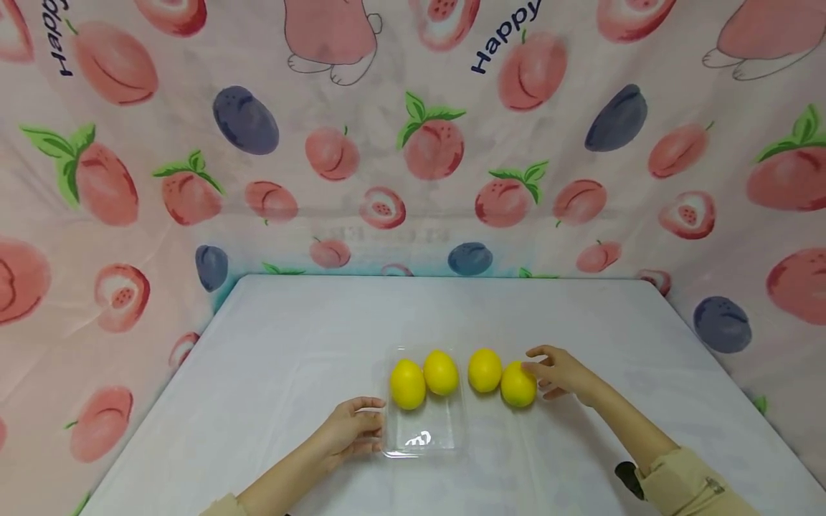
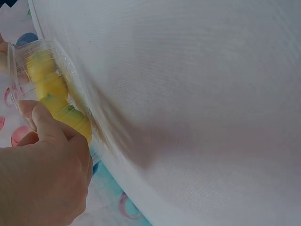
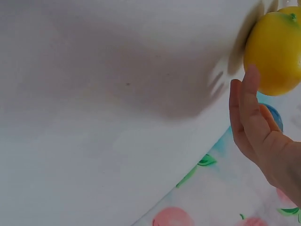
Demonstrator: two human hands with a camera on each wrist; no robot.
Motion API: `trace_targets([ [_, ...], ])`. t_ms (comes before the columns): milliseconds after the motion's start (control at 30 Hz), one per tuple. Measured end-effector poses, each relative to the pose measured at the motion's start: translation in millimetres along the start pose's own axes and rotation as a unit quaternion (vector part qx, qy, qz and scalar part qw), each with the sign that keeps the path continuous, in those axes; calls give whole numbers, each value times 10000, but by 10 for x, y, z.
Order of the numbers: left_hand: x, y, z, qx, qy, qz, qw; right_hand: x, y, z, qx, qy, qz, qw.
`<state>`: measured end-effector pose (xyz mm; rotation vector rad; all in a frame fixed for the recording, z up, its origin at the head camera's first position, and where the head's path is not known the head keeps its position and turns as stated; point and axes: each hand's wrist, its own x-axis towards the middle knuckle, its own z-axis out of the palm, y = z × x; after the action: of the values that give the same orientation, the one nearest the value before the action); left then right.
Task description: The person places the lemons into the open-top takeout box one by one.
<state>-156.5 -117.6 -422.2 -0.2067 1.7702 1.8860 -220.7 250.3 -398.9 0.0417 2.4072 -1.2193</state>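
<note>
Your clear rectangular plastic tray: pretty glossy. Yellow roundish fruits: smooth. White cloth-covered table: matt.

head camera looks forward and down; both wrist cameras, nearer, share the lemons.

A small, curtained-off tabletop set-up, probably indoors; whether it stood in a home, a studio or a lab could not be told. A plain white table filled the lower part of the head view. Behind it and along both sides hung a pale pink fabric backdrop, slightly wrinkled, which hid the room beyond. Its cheerful print showed pink peaches, dark blue fruits, pink animal figures cut off at the top, and the word "Happy". Both wrist views showed the same patterned cloth past the table's edge.
</note>
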Motion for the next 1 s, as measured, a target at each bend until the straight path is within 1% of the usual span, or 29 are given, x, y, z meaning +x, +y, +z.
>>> trace_targets([
  [200, -21, -6, -40, 40, 41, -22, 10000, -19, -9, 51, 207, -99, 37, 9997],
  [367, -32, -26, -68, 43, -55, -23, 10000, -24, -5, 92, 336, -127, 165, 9992],
  [500, -20, -25, -56, 46, -108, -31, 9999, -46, 23, 111, 516, -166, 274, 9982],
  [700, -13, -28, -23, 12, -37, -68, 10000, -50, 87, 134, 766, -249, 394, 9960],
  [867, -21, -49, -21, -54, -51, -56, 10000, -31, 110, 136, 832, -269, 458, 9951],
  [1000, -31, -50, -17, -58, -16, -48, 10000, -12, 99, 120, 881, -384, 422, 9945],
])
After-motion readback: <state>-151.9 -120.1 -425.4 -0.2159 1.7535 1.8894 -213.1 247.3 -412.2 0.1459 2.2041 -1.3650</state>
